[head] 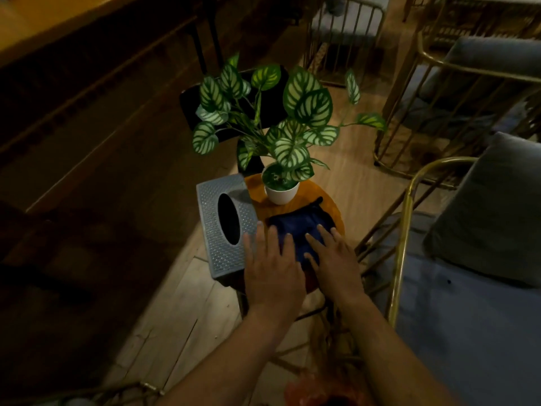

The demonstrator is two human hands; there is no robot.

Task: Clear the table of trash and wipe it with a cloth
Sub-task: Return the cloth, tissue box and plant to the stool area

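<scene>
Wiping stage: the blue cloth (295,230) is pressed flat on the small round table (328,206) by the left hand (272,268) and right hand (333,259), fingers straight, gripping nothing; no trash is seen there, so wiping apparently remains.

One round table (325,200), one blue cloth (298,230), one tissue box (216,230), one potted plant (281,191), two hands: left hand (270,269), right hand (333,260).

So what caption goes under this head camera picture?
Both hands, left and right, press a blue cloth flat on a small round table.
</scene>
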